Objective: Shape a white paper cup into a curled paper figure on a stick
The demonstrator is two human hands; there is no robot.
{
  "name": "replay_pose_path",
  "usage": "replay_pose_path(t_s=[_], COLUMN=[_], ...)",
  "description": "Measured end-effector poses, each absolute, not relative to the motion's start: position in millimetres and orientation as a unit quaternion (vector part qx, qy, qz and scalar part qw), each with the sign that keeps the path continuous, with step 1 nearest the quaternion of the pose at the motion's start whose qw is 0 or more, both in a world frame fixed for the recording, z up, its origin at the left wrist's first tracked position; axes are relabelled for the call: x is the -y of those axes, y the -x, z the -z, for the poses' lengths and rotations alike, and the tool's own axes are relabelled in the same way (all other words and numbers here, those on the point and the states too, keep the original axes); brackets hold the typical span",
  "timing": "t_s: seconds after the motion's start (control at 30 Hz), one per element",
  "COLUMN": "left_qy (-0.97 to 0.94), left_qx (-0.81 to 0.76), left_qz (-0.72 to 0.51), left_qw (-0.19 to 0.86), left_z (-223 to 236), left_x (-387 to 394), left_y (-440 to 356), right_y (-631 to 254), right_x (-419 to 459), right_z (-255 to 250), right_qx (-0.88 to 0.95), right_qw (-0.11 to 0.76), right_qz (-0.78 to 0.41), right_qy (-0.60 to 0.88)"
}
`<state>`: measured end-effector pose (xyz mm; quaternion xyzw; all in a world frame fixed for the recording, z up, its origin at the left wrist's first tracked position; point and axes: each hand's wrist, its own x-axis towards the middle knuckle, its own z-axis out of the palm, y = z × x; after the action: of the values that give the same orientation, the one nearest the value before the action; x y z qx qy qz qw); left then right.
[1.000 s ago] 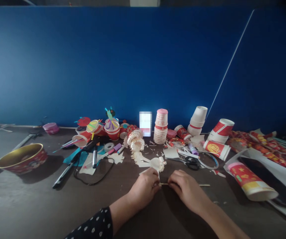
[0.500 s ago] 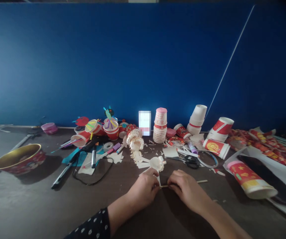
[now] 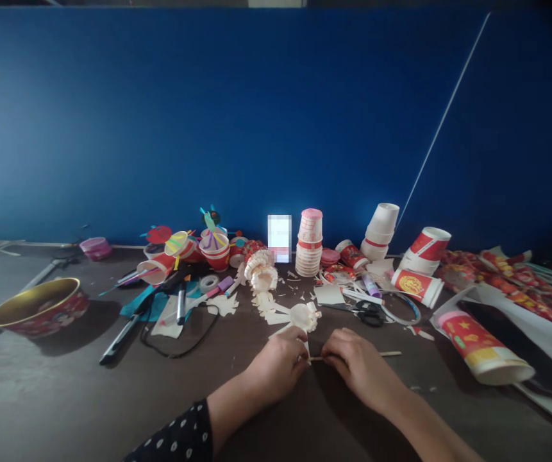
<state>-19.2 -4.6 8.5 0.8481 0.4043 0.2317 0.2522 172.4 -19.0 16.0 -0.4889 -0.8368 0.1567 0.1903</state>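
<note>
Just in front of the person, the left hand (image 3: 279, 359) has its thumb and fingers drawn narrow, pinching a strip of the cut paper cup (image 3: 299, 315), whose pale round base lies directly beyond its knuckles. The right hand (image 3: 358, 360), a small gap to the right of the left one, grips a thin stick (image 3: 391, 353) between thumb and bent fingers. The stick lies crosswise: one end reaches the left fingertips, the middle runs hidden under the right hand, and the other end sticks out to the right of its knuckles. How the strip meets the stick is covered by the left fingers. Beyond the right hand lie black-handled scissors (image 3: 370, 313), and well to its right a red and yellow cup (image 3: 482, 346) rests on its side. Farther out past the left hand sits a curled white paper piece (image 3: 262, 274), with a tall stack of cups (image 3: 309, 247) standing to the right of that. To the left of the left hand are a looped black cord (image 3: 175, 355), a black marker (image 3: 181, 305) and, farthest off, a gold-lined bowl (image 3: 40, 311).
</note>
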Motion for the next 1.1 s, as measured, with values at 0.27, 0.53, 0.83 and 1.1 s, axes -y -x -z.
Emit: replay_pose_path(t_s=[0.27,0.53,0.83,1.1], left_qy=[-0.838,-0.833,-0.825,-0.826], left_qx=[-0.417,-0.423,-0.436,-0.439], left_qz=[-0.254,-0.268,-0.287,-0.289], left_qw=[0.243,0.237,0.217,0.203], left_z=[-7,-7,1,-1], left_x=[7,8,7,7], left_y=[15,12,10,10], right_y=[-170,-158,-146,-148], right_x=[22,26,25,28], right_z=[-21,-18,-8,-11], right_qx=[0.839,0.844,0.836,0.847], right_qw=[0.197,0.199,0.206,0.172], right_qz=[-0.163,-0.143,-0.106,-0.031], right_qy=[0.48,0.476,0.497,0.503])
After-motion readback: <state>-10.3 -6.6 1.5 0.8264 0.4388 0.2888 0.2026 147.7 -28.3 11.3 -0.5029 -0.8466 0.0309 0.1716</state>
